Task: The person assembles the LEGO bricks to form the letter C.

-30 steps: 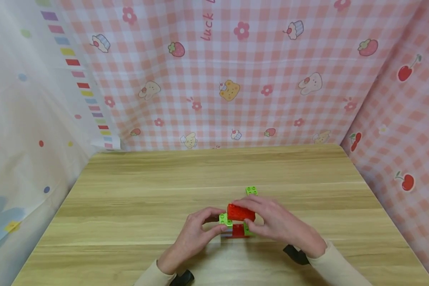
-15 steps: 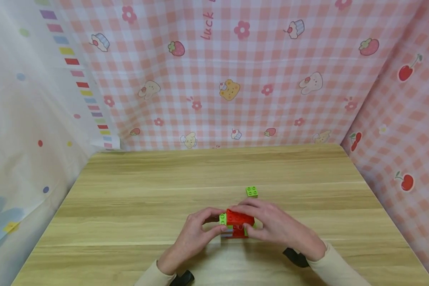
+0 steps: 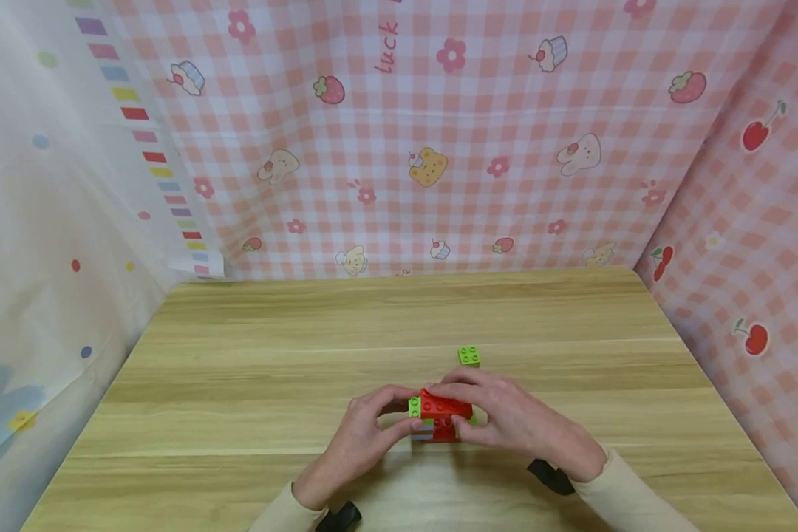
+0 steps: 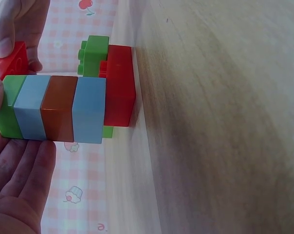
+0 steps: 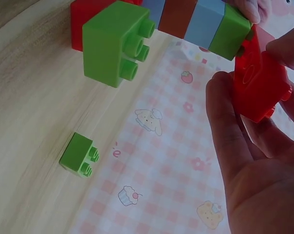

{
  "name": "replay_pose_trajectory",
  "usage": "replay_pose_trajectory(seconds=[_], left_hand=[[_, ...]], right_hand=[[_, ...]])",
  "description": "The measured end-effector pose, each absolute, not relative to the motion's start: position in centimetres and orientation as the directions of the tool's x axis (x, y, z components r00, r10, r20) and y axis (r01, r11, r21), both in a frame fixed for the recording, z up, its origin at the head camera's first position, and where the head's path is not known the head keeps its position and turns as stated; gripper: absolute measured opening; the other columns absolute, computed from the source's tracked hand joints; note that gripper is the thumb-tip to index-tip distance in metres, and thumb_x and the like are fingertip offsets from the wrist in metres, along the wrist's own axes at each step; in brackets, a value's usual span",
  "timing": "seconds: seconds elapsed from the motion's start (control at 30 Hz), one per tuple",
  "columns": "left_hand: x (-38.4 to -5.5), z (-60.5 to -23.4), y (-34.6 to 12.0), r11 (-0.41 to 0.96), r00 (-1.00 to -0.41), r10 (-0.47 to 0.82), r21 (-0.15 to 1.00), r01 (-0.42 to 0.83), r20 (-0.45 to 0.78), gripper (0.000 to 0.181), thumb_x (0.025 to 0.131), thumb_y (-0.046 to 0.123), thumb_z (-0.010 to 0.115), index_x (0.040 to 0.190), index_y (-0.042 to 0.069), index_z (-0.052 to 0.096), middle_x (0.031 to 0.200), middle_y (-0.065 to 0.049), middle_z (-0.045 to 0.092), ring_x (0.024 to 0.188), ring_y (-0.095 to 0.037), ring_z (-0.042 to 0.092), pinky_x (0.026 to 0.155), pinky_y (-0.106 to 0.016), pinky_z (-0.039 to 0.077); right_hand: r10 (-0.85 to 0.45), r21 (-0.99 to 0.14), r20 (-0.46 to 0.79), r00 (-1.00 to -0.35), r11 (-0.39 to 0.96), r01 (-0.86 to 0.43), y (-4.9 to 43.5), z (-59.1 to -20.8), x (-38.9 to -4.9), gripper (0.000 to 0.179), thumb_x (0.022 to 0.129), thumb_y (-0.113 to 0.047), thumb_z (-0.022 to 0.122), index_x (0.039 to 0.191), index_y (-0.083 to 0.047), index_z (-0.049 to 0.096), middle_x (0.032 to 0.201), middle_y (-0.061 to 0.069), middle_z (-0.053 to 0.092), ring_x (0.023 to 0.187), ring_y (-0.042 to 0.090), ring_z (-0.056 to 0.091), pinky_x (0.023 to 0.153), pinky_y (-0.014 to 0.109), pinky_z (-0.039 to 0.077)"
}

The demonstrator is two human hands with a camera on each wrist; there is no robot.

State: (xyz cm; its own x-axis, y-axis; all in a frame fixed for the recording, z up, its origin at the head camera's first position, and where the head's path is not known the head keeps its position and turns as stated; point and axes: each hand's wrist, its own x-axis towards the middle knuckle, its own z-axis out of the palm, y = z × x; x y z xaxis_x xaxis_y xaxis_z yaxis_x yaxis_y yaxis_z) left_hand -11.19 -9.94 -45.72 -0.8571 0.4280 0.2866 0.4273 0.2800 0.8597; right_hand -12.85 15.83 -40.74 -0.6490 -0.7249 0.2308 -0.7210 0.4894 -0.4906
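My left hand (image 3: pixel 362 436) steadies a block tower, thumb and fingers around its top green brick (image 4: pixel 11 107). Below that come a light blue brick (image 4: pixel 30 107), a brown brick (image 4: pixel 58 109), another light blue brick (image 4: pixel 88 109) and a long red base brick (image 4: pixel 120 87). Another green brick (image 5: pixel 105 48) stands on the base's other end. My right hand (image 3: pixel 525 417) pinches an upper red brick (image 3: pixel 447 405), whose left end sits over the tower's green brick. Its other end juts out over the gap, as the right wrist view shows. Whether it is fully pressed down, I cannot tell.
A loose green brick (image 3: pixel 468 356) lies on the wooden table (image 3: pixel 273 355) just beyond my right hand. Pink checked cloth (image 3: pixel 492 111) hangs behind the table and along its right side. A white cloth (image 3: pixel 60 214) hangs at the left.
My right hand has lowered the upper red brick and shifted it slightly left onto the tower's green brick. My left hand has stayed in place.
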Motion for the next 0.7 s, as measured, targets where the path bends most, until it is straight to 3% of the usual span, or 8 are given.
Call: replay_pose_trajectory(seconds=[0.27,0.7], left_hand=[[-11.41,-45.71,-9.98,0.288,-0.851,0.438,0.852,0.438,0.289,0.032,0.093,0.016,0.078,0.123,0.007,0.068,0.122,-0.006,0.073,0.108,-0.019,0.071,0.096,-0.038,0.059],[-11.40,-45.76,-10.07,0.285,-0.842,0.451,0.847,0.449,0.295,0.032,0.093,0.018,0.078,0.122,0.009,0.068,0.122,-0.005,0.073,0.108,-0.018,0.070,0.094,-0.042,0.060]], right_hand=[[-0.741,-0.474,0.244,-0.626,0.472,-0.744,15.82,-40.69,-13.22,0.046,0.091,-0.009,0.071,0.136,-0.014,0.068,0.125,-0.004,0.063,0.097,0.007,0.059,0.079,0.024,0.058],[-0.759,-0.393,0.288,-0.583,0.462,-0.795,15.77,-40.70,-13.08,0.045,0.088,-0.011,0.075,0.133,-0.014,0.070,0.120,-0.006,0.063,0.096,0.005,0.057,0.080,0.019,0.056]])
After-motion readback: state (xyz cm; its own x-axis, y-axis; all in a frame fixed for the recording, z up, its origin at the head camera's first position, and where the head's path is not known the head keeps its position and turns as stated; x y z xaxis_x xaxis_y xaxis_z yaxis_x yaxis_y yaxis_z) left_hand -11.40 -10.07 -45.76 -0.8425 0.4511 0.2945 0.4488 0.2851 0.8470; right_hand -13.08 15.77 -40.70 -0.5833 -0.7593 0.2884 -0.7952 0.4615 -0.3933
